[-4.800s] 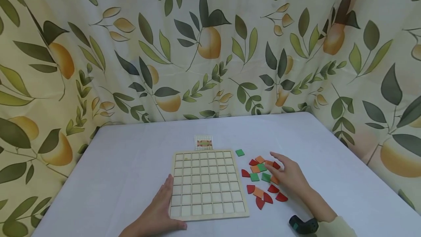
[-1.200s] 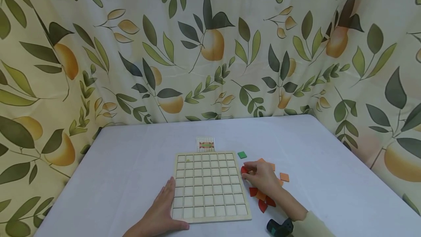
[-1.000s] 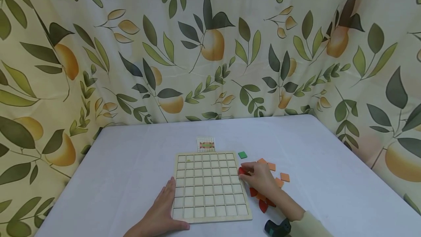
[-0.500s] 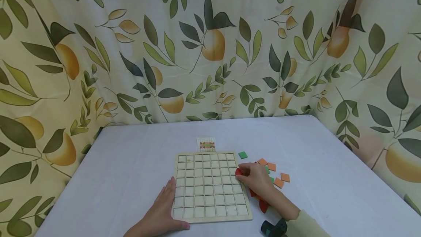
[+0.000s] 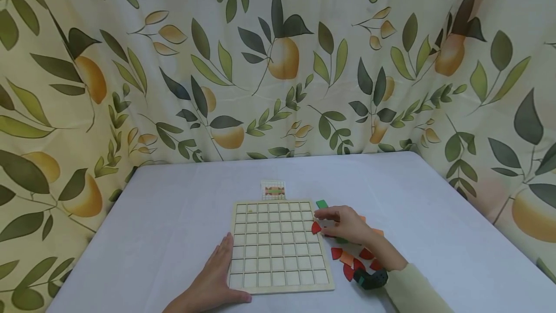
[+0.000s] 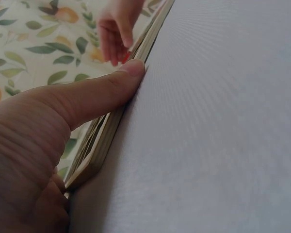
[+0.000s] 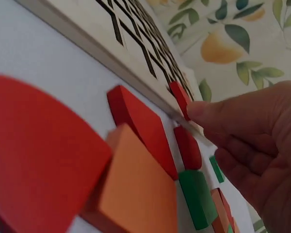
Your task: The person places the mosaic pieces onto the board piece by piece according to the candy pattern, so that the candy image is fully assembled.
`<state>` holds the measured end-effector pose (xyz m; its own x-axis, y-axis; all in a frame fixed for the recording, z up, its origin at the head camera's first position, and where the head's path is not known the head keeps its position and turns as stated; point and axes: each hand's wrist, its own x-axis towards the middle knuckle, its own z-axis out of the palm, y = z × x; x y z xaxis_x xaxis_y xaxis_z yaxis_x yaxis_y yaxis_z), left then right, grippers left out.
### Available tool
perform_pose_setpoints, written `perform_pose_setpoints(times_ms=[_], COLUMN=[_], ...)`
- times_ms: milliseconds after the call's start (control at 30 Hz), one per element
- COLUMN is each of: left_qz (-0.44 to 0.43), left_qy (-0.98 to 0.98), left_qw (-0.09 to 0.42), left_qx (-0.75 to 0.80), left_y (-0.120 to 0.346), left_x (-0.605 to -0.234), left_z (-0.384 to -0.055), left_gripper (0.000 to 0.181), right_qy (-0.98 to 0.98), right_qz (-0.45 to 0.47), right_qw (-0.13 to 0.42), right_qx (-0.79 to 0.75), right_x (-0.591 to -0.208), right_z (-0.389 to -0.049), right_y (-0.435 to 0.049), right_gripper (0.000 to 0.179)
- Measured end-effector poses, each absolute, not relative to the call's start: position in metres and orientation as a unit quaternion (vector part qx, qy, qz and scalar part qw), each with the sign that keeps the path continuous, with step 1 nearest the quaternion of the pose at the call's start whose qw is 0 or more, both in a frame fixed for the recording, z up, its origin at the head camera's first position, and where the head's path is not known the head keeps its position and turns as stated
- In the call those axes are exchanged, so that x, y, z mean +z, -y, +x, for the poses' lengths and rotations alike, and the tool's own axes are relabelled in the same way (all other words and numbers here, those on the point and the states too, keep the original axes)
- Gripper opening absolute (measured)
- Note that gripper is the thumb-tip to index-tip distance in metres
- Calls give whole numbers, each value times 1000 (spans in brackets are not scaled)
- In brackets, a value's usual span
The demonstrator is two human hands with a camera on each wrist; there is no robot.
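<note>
Red and quarter-round, one small piece lies across the right edge of the pale wooden grid board, roughly level with the third row of cells from the board's far edge and partly over the outermost column. Its narrow corner seems to point toward the far edge, its curve toward the near edge. The right hand is by far the nearer: it comes in from the right, with the thumb tip touching the piece and the cells lying to the piece's left. The left hand is across the board, well apart from that piece.

In the head view the right forefinger and thumb stand a narrow gap apart; the piece is too small there to tell whether it is pinched or merely touched. The left hand is spread wide around the board's near left corner, fingers straight along the left edge and thumb against the near edge.

Loose red, orange and green pieces lie on the white surface beside the board's right edge, some beneath the right hand. A small pattern card lies just beyond the board's far edge.
</note>
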<state>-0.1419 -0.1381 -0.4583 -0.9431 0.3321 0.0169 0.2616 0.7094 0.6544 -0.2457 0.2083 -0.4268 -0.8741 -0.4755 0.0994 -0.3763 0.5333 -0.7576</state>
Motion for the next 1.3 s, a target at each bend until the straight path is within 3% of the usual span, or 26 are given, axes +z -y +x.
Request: perform_pose_setpoints(times_ms=[333, 1067, 1300], left_qz=[161, 159, 161], left_qy=[-922, -926, -922], left_qw=[53, 52, 55], left_qx=[347, 337, 348], left_y=[138, 139, 138], left_x=[-460, -457, -459], left_z=[-142, -142, -143], left_gripper=[136, 136, 137], right_qy=[-863, -868, -885], right_qz=[-257, -251, -208], right_qw=[93, 65, 57], right_qx=[-425, -424, -412], right_x=[-433, -434, -437], right_z=[-254, -256, -256], right_y=[-211, -201, -197], right_gripper=[38, 36, 36])
